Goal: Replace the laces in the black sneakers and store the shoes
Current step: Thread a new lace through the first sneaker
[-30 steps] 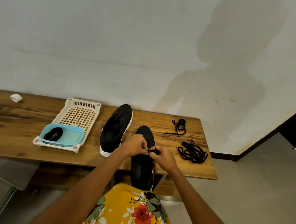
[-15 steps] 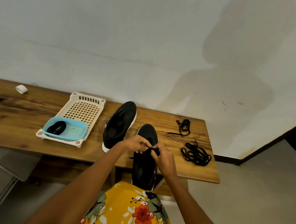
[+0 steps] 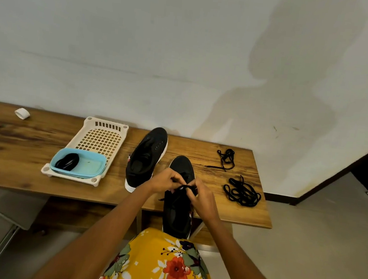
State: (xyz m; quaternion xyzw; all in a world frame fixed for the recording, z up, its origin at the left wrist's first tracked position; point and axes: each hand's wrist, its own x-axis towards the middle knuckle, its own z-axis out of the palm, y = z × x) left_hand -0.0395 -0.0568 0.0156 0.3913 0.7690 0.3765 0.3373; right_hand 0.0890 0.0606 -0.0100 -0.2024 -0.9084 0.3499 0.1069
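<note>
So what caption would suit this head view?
Both hands, left hand and right hand, pinch a black lace over the nearer sneaker.

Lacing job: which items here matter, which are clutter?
Job:
- black sneaker being laced, near table edge
- black lace pinched by left hand and right hand
- second black sneaker
- large loose black lace pile
- small black lace bundle

Lying about:
- cream perforated plastic basket
- blue plastic tub
- white tape roll
</note>
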